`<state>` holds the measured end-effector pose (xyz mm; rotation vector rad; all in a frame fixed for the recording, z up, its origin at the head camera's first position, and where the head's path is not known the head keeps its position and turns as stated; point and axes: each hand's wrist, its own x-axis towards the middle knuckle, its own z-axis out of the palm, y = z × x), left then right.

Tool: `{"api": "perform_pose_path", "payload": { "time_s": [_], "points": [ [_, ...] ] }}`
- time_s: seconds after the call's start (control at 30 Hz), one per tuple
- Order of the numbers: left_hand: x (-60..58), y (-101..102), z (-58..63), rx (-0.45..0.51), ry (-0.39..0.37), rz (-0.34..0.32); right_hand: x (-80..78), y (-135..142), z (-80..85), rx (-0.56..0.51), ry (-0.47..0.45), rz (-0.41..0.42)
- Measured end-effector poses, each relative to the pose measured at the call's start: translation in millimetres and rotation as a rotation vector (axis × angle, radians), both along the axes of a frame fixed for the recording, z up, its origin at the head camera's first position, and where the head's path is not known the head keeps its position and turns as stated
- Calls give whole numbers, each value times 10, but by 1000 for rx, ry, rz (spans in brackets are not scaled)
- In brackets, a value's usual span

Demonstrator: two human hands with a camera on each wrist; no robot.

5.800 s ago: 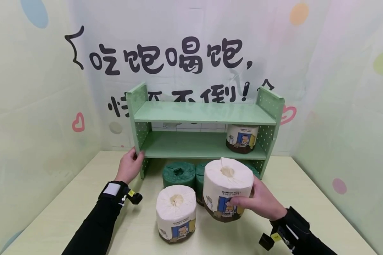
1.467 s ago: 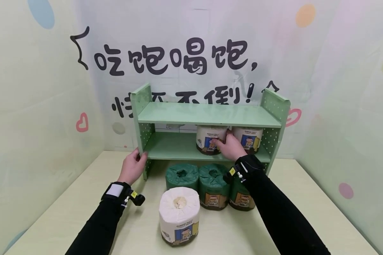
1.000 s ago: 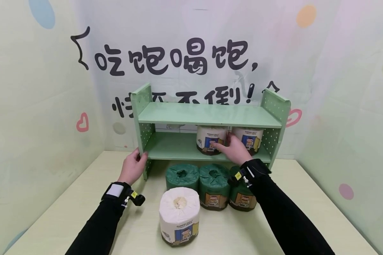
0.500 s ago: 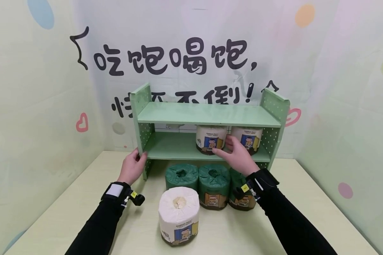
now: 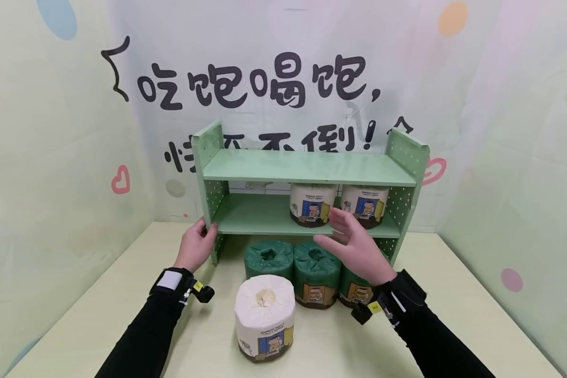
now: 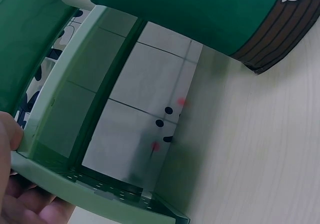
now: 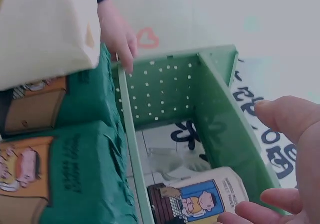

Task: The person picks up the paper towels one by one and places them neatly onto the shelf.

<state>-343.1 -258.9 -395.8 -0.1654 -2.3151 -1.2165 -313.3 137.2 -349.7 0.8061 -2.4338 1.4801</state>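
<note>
My left hand [image 5: 196, 245] grips the left side panel of a green two-tier shelf [image 5: 307, 167], thumb in front and fingers behind it. On the middle board stand two white toilet paper rolls: one near the centre [image 5: 307, 202] and another toilet paper roll [image 5: 370, 202] at the right. My right hand [image 5: 359, 249] holds nothing; its fingers are spread in front of the shelf, a little right of the centre roll. A third white toilet paper roll [image 5: 264, 315] stands upright on the table in front.
Several green toilet paper rolls [image 5: 316, 273] stand in a row on the table [image 5: 453, 315] at the foot of the shelf, the rightmost partly behind my right hand and wrist. A printed curtain [image 5: 283, 31] encloses the back and sides.
My right hand moved a white toilet paper roll from above the table onto the middle board, let go of it, and drew back toward me. My left hand stayed on the side panel.
</note>
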Motion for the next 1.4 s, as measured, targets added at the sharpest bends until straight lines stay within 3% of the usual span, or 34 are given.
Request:
{"api": "perform_pose_path", "payload": {
  "time_s": [0.13,0.5,0.63,0.87,1.07,1.4],
  "points": [
    [1,-4,-5,-2,-2,-1,299,-40,127,-40,-30,55],
    [20,-13,14,2,2,4,897,-219,376,-72,-63,130],
    [19,-11,18,-1,8,6,1020,-284,419,-69,-89,159],
    [-5,4,7,-12,12,14,1082,-316,377,-69,-181,186],
    [-13,2,1,-27,22,30,1103,-339,301,-58,-183,235],
    [-29,0,-11,-29,24,26,918,-338,-148,45,-210,338]
  ]
}}
